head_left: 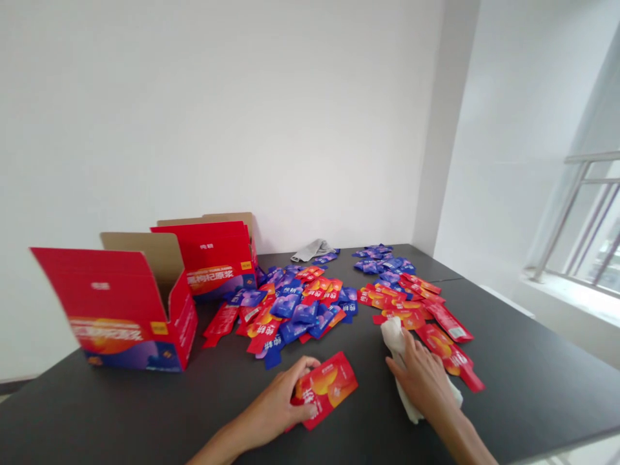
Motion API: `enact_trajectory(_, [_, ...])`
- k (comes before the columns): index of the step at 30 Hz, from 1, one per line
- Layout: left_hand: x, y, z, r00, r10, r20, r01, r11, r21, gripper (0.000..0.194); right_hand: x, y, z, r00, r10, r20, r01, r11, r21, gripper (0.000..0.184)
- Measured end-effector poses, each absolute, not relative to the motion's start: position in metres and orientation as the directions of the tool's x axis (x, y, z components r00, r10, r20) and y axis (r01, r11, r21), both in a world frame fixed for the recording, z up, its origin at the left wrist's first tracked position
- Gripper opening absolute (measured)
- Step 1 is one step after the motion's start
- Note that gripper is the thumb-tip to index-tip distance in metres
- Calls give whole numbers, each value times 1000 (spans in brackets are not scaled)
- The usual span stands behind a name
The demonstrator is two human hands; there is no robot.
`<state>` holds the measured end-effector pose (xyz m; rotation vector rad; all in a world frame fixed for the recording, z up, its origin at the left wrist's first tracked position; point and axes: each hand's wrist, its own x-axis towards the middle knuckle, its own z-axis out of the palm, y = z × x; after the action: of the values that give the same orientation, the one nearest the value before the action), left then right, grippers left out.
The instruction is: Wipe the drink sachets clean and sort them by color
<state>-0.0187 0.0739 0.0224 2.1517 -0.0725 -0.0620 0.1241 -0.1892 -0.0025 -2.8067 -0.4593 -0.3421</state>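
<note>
My left hand (290, 402) is closed around one end of a red sachet (331, 387) with orange fruit printed on it, held low over the near middle of the table. To its right, my right hand (422, 374) grips a crumpled white cloth (393, 336) that rests on the tabletop; part of the cloth is hidden under the palm and wrist. Beyond the left hand lies a mixed heap of blue sachets (292, 309) and red ones. Loose red sachets (438, 345) are spread just past and right of the right hand.
Two open red-and-blue cartons (116, 294) (208, 258) stand at the left on the dark table (232, 394). A grey cloth (312, 249) lies at the back. More blue sachets (385, 261) are piled at the far right. A white wall and a railing stand beyond.
</note>
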Motion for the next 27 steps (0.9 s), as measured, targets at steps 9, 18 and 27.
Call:
enact_trajectory(9, [-20, 65, 19, 1000, -25, -5, -15, -726, 688, 37, 68, -135, 4, 817, 485, 311, 572, -618, -540, 22])
enact_trajectory(18, [-20, 67, 23, 999, -43, -12, -26, -785, 619, 27, 54, -92, 17, 822, 541, 178, 566, -740, -363, 26])
enact_trajectory(27, [-22, 66, 24, 998, -50, -43, -14, -802, 597, 21, 55, -97, 19, 869, 479, 120, 492, -816, -305, 27])
